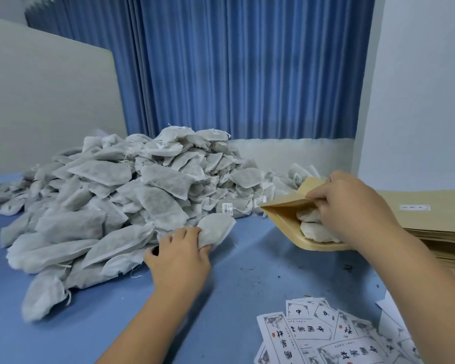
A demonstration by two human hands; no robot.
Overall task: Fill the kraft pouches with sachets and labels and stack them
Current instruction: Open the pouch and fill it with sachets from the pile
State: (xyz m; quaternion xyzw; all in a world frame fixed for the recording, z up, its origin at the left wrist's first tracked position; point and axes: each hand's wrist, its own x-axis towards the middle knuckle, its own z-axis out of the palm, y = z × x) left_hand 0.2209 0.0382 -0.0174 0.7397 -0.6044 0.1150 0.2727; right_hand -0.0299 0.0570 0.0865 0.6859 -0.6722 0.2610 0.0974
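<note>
Blue counter (234,279). Nearest, at right: loose printed labels (326,334), overlapping, count not readable.

Left hand (180,254): fingers curled, gripping one sachet (216,228) at the near edge of the pile (116,193).

Right hand (352,206): pinches the upper lip of one pouch (281,214), holding its mouth wide and facing left. At least two filled sachets (313,229) show inside, just under the fingers.

Behind the right hand: one flat stack of pouches (431,227). The pile is too dense to count. Farthest: a blue curtain (247,67).
</note>
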